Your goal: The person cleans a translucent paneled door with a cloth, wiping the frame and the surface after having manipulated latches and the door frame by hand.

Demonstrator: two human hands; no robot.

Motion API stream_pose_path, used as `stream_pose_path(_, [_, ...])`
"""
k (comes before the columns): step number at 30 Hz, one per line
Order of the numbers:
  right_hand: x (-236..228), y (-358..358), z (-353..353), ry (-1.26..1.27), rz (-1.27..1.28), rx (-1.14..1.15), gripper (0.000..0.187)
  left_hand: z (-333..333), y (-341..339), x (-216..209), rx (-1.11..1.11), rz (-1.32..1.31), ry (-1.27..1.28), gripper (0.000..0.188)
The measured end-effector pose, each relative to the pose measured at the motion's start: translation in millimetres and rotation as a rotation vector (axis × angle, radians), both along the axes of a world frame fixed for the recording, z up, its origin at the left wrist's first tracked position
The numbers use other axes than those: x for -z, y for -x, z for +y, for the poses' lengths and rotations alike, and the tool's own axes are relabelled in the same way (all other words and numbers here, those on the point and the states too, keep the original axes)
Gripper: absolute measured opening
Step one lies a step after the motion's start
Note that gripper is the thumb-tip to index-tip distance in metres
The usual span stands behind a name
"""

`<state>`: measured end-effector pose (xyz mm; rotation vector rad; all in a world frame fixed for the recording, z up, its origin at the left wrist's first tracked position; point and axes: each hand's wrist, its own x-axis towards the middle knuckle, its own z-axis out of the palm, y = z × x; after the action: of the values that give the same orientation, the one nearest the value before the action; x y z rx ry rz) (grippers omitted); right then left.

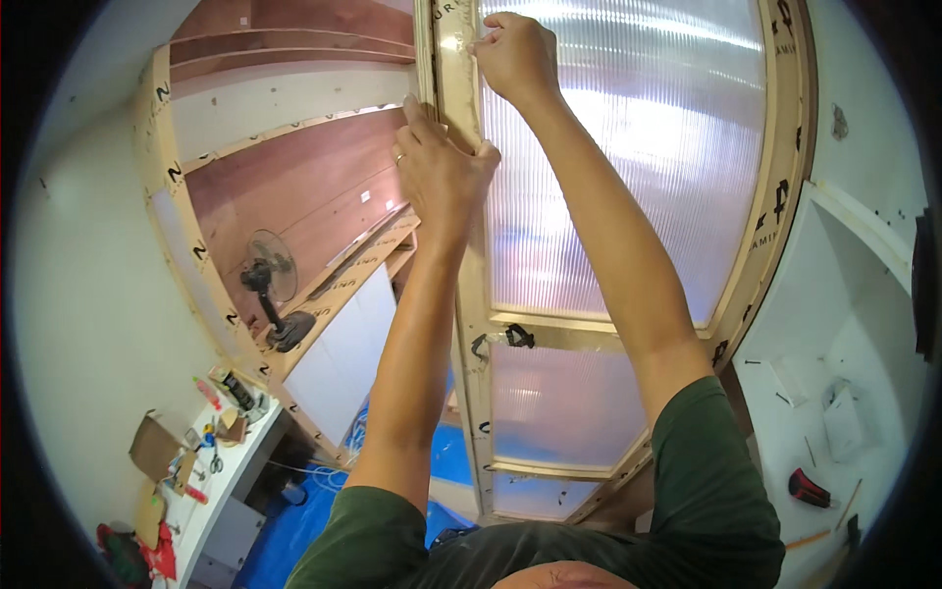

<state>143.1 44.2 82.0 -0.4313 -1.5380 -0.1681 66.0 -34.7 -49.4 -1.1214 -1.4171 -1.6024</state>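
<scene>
In front of me stands a tall wooden door frame [471, 294] with ribbed translucent panels set in it. My left hand [442, 172] is wrapped round the frame's left upright, fingers at its outer edge and thumb across its face. Higher up, my right hand [518, 61] is closed in a pinch beside the same upright, in front of the large upper panel [628, 187]. Whatever sits between those fingertips is too small to make out. Lower down, a dark handle [520, 336] is fixed where the upright meets a crossbar.
On the left, a fan [270, 280] stands on a wooden built-in shelf. Below it, a white counter [235, 456] carries scissors [216, 459], a cardboard box and cans. Blue sheeting [294, 550] covers the floor. At right, a white cabinet holds a red-and-black tool [810, 488] and loose screws.
</scene>
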Motion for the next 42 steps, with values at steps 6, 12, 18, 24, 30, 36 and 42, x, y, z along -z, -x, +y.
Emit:
stream_pose_path(6, [-30.1, 3.1, -7.8, -0.013, 0.065, 0.043, 0.02, -1.7, 2.6, 2.0, 0.047, -0.063, 0.079, 0.105])
stream_pose_path(12, [-40.3, 10.0, -23.1, -0.099, 0.074, 0.116, 0.026, -3.1, 12.9, 6.4, 0.119, -0.01, 0.02, 0.099])
stream_pose_path(18, [-0.8, 8.4, -15.7, -0.083, 0.021, 0.057, 0.023, 2.5, 19.2, 8.2, 0.068, 0.076, -0.053, 0.097])
stream_pose_path(24, [17.5, 1.7, -16.7, 0.084, -0.094, 0.084, 0.024, -1.9, 22.2, 10.3, 0.172, 0.067, 0.02, 0.098])
stream_pose_path(30, [33.9, -2.2, -29.7, 0.074, -0.257, 0.135, 0.028, 4.1, 29.2, 15.7, 0.209, 0.113, -0.075, 0.098])
stream_pose_path(36, [40.3, -13.1, -40.4, 0.184, -0.356, 0.204, 0.027, 8.6, 27.1, 21.9, 0.151, 0.146, -0.117, 0.101])
stream_pose_path(42, [107.2, -23.2, -11.2, 0.062, -0.337, 0.183, 0.025, 3.2, 16.0, 41.3, 0.202, 0.119, 0.067, 0.106])
